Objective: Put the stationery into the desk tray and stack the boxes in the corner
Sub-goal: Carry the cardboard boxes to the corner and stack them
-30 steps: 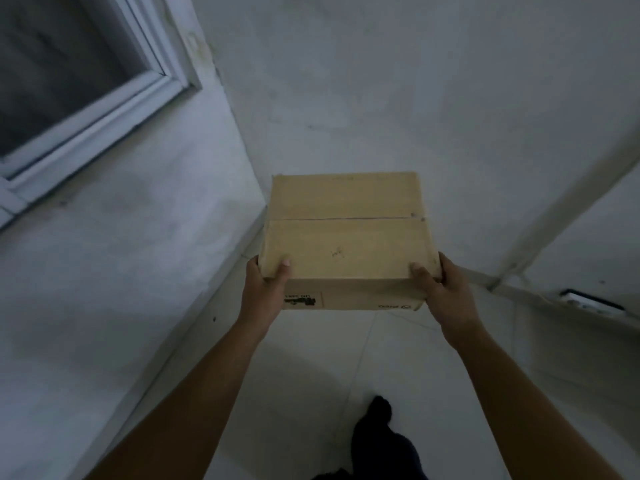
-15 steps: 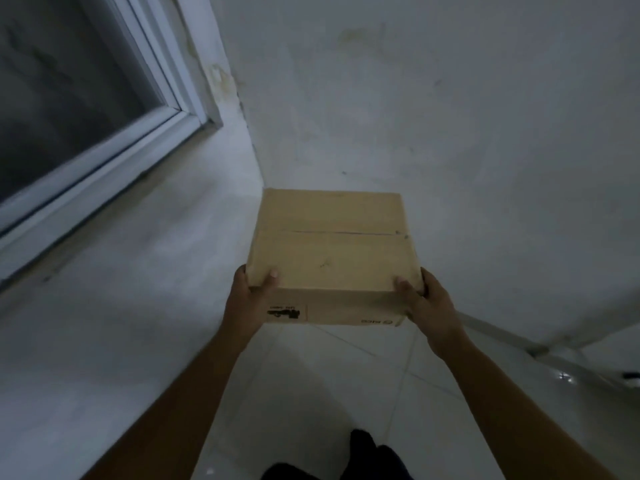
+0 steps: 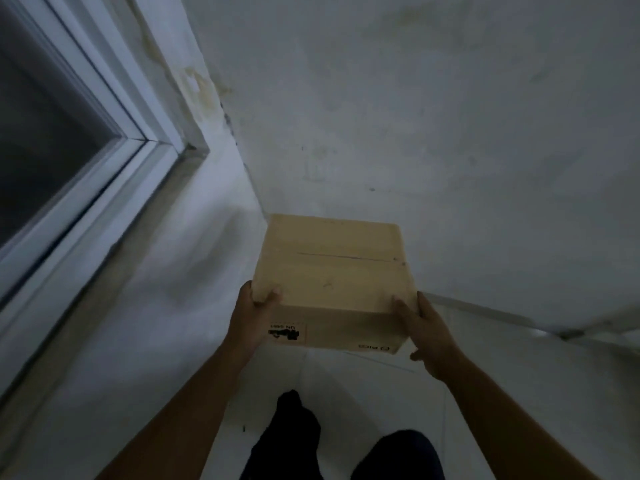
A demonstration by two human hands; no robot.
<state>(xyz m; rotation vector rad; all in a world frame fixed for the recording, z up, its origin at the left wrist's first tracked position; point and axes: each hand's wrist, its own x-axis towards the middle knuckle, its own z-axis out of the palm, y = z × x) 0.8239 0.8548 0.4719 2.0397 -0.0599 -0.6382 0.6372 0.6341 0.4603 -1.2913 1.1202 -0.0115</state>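
Observation:
A brown cardboard box (image 3: pixel 332 271) with closed flaps and a black label on its near side is held low in front of the room's corner. My left hand (image 3: pixel 252 317) grips its near left corner, thumb on top. My right hand (image 3: pixel 424 327) grips its near right corner, thumb on the lid. The box's far edge sits close to where the two walls meet. Whether its bottom touches the floor is hidden. No stationery or desk tray is in view.
A white wall with a window frame (image 3: pixel 104 174) runs along the left; a stained white wall (image 3: pixel 415 133) stands ahead. The pale tiled floor (image 3: pixel 363 386) lies below the box. My dark-socked foot (image 3: pixel 291 424) and trouser leg (image 3: pixel 398 455) stand just behind it.
I have stepped closer to the corner and the box has come down and forward toward it. Both hands keep the same grip.

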